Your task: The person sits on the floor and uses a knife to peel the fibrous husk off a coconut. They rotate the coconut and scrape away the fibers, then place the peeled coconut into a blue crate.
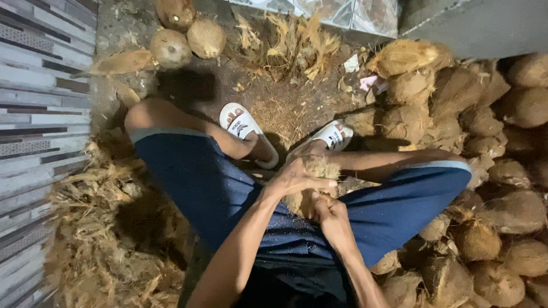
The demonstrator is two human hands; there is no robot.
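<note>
Both hands, left hand [297, 181] and right hand [330, 219], are clamped on husky coconut [311, 188] mid-husking; firm fibre pulling is judged needed next.

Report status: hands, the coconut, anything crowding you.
Left hand and right hand both clamped on the husked coconut between the knees. Coconut pile close on right, torn husk heap on left.

A large heap of brown fibrous unhusked coconuts [485, 171] fills the right side. Three rounder, smoother coconuts [182, 34] lie together at the top. A pile of torn dry husk fibre [108, 228] covers the dirt ground [217, 80] on the left, beside a grey striped tiled wall [40, 85]. White rubber sandals [245, 128] rest on the ground between.
</note>
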